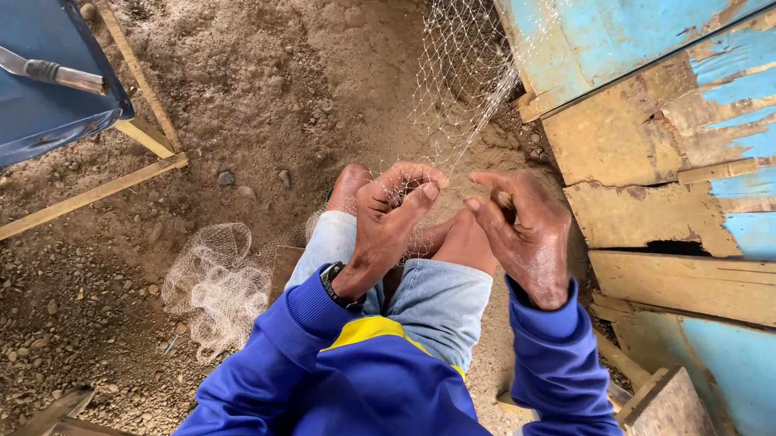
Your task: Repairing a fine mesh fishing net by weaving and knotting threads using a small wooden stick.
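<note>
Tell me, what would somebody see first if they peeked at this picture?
First, two hands in the middle: the left hand pinches a thin pale net that stretches up towards a blue wall with peeling paint, and the right hand works close beside it with bent fingers. More net lies in a heap on the sandy ground at the left. A knife rests on a blue board in the top left corner.

Knife point(41, 70) with a metal handle lies on a blue sheet point(26, 106) top left, over a wooden frame point(143, 133). Sandy, pebbly ground point(263, 73) with small stones. Weathered wooden boards point(671, 134) with peeling blue paint on the right.
</note>
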